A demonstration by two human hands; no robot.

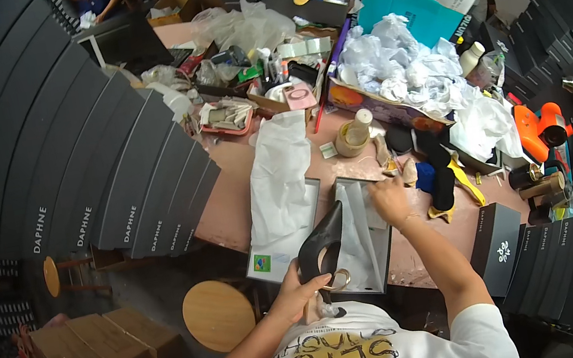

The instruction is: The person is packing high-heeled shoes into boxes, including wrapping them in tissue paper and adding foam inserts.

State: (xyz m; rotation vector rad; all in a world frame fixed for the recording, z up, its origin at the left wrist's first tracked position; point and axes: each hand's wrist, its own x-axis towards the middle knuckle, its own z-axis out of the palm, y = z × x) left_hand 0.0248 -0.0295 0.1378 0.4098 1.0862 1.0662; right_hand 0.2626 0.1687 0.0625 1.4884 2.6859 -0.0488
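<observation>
My left hand [295,293] is closed around the heel end of a black pointed-toe shoe [325,239] with an ankle strap, its toe pointing away from me. Under the shoe lies an open dark shoebox [387,257] with white lining paper [360,250] inside. Over the box's far right corner, my right hand [390,201] reaches to the tabletop, fingers curled beside a small beige piece [409,173]; what they grip is hidden. Left of the box, a white-lined tray or lid [281,262] bears a sheet of white tissue paper [281,168] and a small green sticker.
A jar with a white-topped brush [353,136] stands beyond the box. Crumpled paper fills a patterned carton [395,104]. Black and yellow cloths [463,183] and an orange tool [540,130] lie right. Dark shoeboxes [70,154] stack left; a round stool [218,315] stands below.
</observation>
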